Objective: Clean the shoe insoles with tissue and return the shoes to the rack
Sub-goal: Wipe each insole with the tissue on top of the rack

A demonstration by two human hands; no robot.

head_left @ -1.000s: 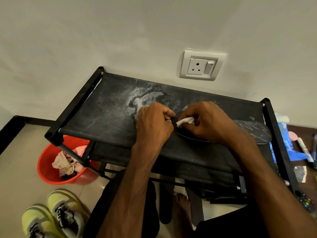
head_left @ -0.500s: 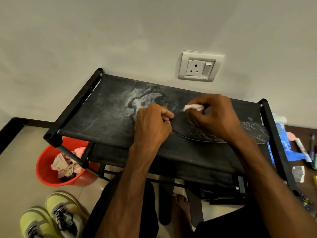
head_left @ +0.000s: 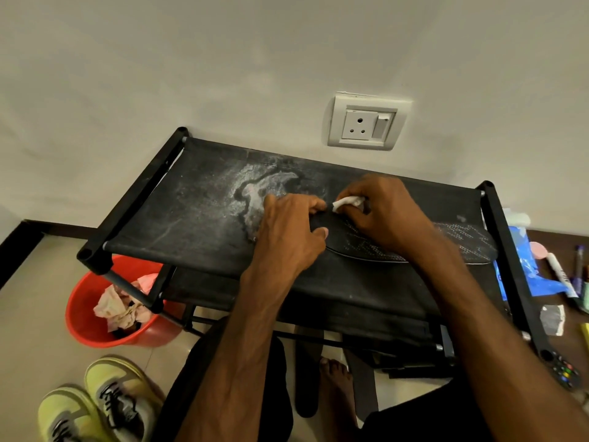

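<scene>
A dark patterned insole [head_left: 459,242] lies flat on the top shelf of the black fabric shoe rack [head_left: 191,224]. My left hand [head_left: 287,231] presses down on the insole's left end, pinning it with fingers and thumb. My right hand [head_left: 382,212] pinches a small wad of white tissue [head_left: 347,201] at the insole's far left edge. A pair of yellow-green sneakers [head_left: 95,400] stands on the floor at lower left.
A red bucket [head_left: 86,317] with crumpled used tissues sits under the rack's left corner. A wall socket [head_left: 366,124] is above the rack. A blue plastic bag [head_left: 522,266], markers [head_left: 561,274] and a remote [head_left: 564,371] lie at right. Another insole [head_left: 306,371] rests on the floor by my bare foot.
My right hand with the tissue swept from the near side of the insole up to its far edge and has now shifted slightly left along it. The left hand stayed put.
</scene>
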